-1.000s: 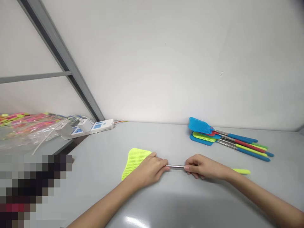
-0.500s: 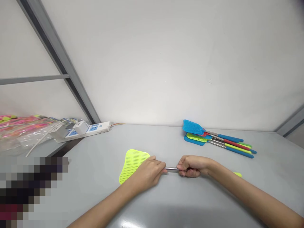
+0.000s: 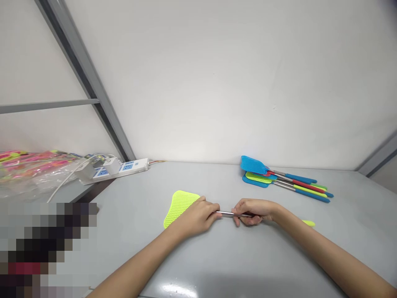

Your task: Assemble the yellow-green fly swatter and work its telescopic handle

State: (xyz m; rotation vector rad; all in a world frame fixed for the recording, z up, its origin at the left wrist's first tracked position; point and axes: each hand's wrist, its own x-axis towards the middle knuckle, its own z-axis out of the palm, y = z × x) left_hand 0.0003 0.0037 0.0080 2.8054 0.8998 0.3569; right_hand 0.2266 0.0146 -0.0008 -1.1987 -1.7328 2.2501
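A yellow-green fly swatter (image 3: pixel 181 206) lies crosswise in front of me, its perforated head to the left. My left hand (image 3: pixel 203 216) is closed around the shaft beside the head and covers part of it. A bare piece of metal shaft (image 3: pixel 227 213) shows between my hands. Farther along, my right hand (image 3: pixel 251 212) pinches the shaft between thumb and fingers, with the lower fingers slightly loosened. Beyond the right forearm pokes out the tip of the yellow-green handle (image 3: pixel 309 223); the forearm hides the part between.
Several fly swatters (image 3: pixel 253 164) in blue, red, yellow and green lie stacked at the back right, near the wall. At the left, a white power strip (image 3: pixel 133 166) carries plugs and a cable. Behind it are plastic-wrapped colourful items (image 3: pixel 37 167). A grey metal frame (image 3: pixel 89 78) rises there.
The view has shifted slightly. My right hand's fingers have loosened a little, so more of the shaft shows across them. Both hands still hold the swatter.
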